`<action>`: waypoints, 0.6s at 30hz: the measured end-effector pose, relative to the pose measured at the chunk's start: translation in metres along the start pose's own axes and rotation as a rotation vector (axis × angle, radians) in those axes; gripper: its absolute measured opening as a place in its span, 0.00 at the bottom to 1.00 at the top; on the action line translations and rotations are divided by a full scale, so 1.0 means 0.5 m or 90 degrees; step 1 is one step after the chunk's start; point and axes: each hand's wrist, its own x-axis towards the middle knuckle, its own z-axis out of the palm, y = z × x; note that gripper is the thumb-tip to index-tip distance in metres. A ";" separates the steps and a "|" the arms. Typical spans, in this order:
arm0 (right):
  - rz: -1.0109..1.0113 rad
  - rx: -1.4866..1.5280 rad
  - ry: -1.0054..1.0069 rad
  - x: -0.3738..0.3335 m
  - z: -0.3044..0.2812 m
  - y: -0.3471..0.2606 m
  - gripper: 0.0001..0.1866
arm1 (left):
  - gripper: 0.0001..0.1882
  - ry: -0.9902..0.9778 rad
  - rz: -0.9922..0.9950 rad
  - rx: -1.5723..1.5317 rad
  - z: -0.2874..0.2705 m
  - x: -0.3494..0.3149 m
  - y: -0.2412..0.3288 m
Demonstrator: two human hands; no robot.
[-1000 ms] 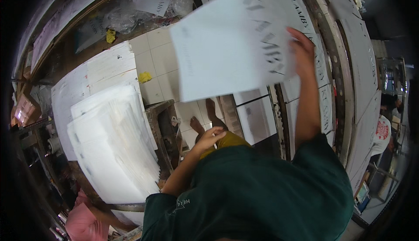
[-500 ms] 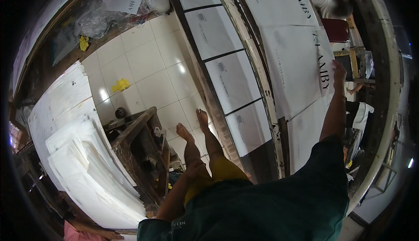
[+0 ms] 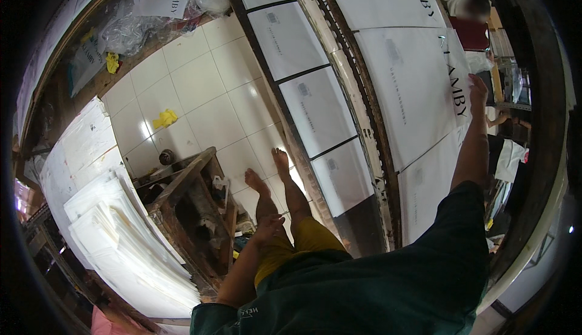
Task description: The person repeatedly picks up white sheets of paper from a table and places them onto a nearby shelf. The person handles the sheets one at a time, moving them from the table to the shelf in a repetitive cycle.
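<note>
My right hand [image 3: 478, 87] reaches far out to the right edge of a large white sheet [image 3: 412, 92] with dark lettering. The sheet lies flat on the long slatted table [image 3: 370, 153], and my fingers are still on its edge. Relaxed beside my thigh, my left hand [image 3: 268, 227] holds nothing, its fingers loosely apart. My bare feet [image 3: 267, 177] stand on the white tiled floor. Smaller white sheets [image 3: 318, 110] lie in a row on the dark lower ledge along the table.
At the left a thick stack of white sheets [image 3: 121, 238] sits by a rough wooden stand [image 3: 194, 207]. A yellow rag [image 3: 165, 118] lies on the tiles. Clear plastic bags [image 3: 127, 26] are piled at the top left. Another person [image 3: 467, 7] is beyond the table.
A second ago I held the lettered sheet up in the air. It has come down flat onto the table, and my right arm has stretched out along it. The view has turned toward the table.
</note>
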 end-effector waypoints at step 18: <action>0.000 -0.183 0.019 0.018 0.014 0.014 0.24 | 0.19 0.086 -0.012 0.009 0.003 -0.026 0.034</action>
